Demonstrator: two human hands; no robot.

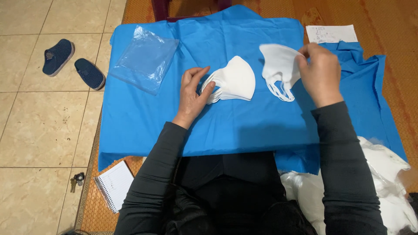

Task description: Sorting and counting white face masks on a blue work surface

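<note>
A stack of several white folded face masks (pixel 235 80) lies on a blue cloth (pixel 143 117) spread on the floor. My left hand (pixel 193 93) rests on the stack's left edge, fingers touching the ear loops. My right hand (pixel 320 72) is raised over the cloth, pinching a single white mask (pixel 278 67) by its upper right corner; the mask's ear loops hang down.
A clear plastic bag (pixel 146 58) lies at the cloth's far left. A pair of dark blue shoes (pixel 74 65) sits on the tiled floor. A spiral notebook (pixel 114 185) and keys (pixel 76 180) lie near left. White paper (pixel 332 33) far right; a bag of white masks (pixel 383 182) beside my right arm.
</note>
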